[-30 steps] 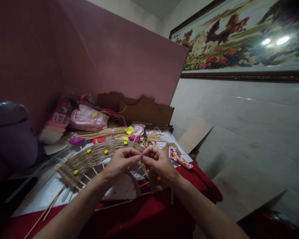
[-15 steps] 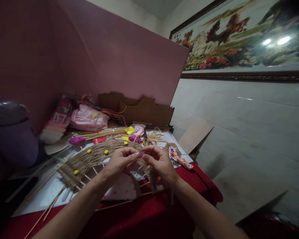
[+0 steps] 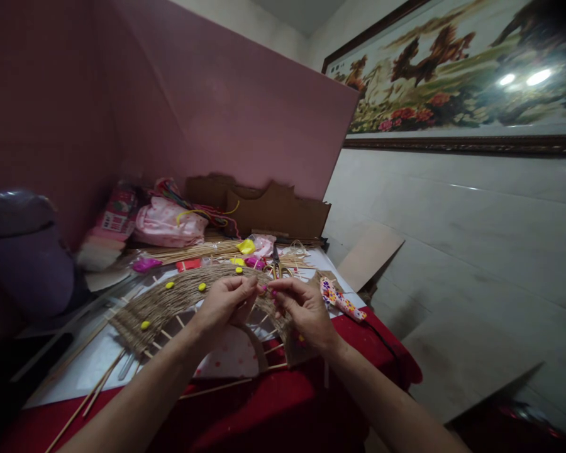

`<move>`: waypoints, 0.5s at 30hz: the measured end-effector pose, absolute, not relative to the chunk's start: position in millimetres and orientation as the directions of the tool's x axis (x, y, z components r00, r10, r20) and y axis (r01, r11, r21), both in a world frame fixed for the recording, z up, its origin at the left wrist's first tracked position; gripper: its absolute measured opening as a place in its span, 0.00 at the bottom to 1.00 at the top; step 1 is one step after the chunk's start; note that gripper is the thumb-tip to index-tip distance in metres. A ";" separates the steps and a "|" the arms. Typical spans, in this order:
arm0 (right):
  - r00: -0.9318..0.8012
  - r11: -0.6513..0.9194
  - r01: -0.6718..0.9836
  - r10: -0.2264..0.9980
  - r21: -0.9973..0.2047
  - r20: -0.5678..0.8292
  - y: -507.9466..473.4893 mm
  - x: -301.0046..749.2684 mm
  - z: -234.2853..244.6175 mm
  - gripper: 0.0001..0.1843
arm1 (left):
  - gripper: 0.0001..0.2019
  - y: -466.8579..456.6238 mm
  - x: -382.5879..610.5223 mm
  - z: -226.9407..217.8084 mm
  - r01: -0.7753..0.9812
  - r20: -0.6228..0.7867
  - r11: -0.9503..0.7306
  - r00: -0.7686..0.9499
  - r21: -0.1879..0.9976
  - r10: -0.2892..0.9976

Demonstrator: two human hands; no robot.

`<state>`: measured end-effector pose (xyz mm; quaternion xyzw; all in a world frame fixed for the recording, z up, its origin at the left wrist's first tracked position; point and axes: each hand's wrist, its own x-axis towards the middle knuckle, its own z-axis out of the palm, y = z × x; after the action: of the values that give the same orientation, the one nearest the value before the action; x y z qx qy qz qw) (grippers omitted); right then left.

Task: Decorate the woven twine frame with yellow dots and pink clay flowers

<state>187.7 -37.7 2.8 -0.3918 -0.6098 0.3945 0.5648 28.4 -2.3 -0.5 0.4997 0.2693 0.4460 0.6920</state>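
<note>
Above the woven fan-shaped piece (image 3: 155, 301), my left hand (image 3: 231, 299) and my right hand (image 3: 304, 308) are close together, both closed in a pinch. Small bits of magenta clay (image 3: 265, 288) show at the fingertips of each hand, with a narrow gap between them. Brown cord is woven over thin sticks in an arc, and several yellow clay dots (image 3: 202, 287) sit on it. Inside the arc lies white fabric with red dots (image 3: 229, 355). My right hand partly covers the arc's right end, where another yellow dot shows.
Scissors (image 3: 277, 269) lie behind my hands. A glue gun in flowered cloth (image 3: 340, 301) rests at the right on the red tablecloth (image 3: 377, 340). Behind are bundled sticks (image 3: 193, 253), a yellow clay packet (image 3: 246, 246), a pink cloth bag (image 3: 170, 223) and cardboard (image 3: 278, 211).
My fingertips have moved slightly apart. The magenta clay, one lump between both hands before, now shows as separate small bits at each hand.
</note>
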 end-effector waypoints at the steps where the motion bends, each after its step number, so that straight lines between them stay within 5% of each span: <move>1: -0.052 0.382 0.056 0.924 -0.922 0.379 -37.6 188.7 3.1 0.06 | 0.17 -2.9 28.3 0.9 -0.346 0.066 0.101 0.441 0.933 0.895; 7: -0.042 0.326 0.078 0.945 -0.942 0.324 -29.7 198.1 1.2 0.08 | 0.19 -0.5 25.0 6.1 -0.276 0.073 -0.001 0.250 0.961 0.965; 15: -0.087 0.431 0.372 0.898 -0.822 0.431 -18.2 201.9 3.5 0.07 | 0.17 8.5 22.1 -3.2 0.046 0.344 -0.344 0.005 0.938 0.939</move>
<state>201.9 -18.2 3.5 -0.4621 -0.6873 0.2667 0.4929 22.1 8.5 -3.2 0.5903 0.4170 0.5689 0.3924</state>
